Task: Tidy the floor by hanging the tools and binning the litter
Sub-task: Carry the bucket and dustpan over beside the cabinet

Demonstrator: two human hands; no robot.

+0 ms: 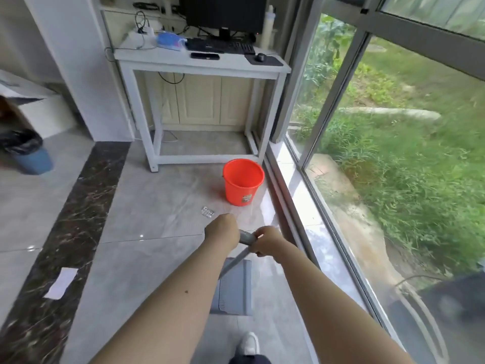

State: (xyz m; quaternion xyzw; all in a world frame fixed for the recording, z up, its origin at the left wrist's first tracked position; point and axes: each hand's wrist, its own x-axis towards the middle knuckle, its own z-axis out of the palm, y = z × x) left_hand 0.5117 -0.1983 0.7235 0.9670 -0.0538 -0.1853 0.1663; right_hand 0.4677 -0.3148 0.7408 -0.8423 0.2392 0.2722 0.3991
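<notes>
Seen from above, a person's two bare arms reach forward and down over a grey tiled floor. Both hands hold the top end of a grey mop handle (242,252): the left hand (223,232) is curled around its tip, and the right hand (266,243) wraps its fingers around the shaft just beside it. The handle slants down toward the person's feet, where a flat grey mop head (235,287) rests on the tiles. The pole looks stiff and light, so a two-handed hold near the top should steer it, though the far head may swing. Litter lies nearby: an empty pill blister pack (207,212) just beyond the hands, and a white paper slip (61,282) well to the left on a dark marble strip. An orange bucket (242,181) stands ahead, near a white desk (202,61). A blue bin (31,156) with a black liner sits far left.
</notes>
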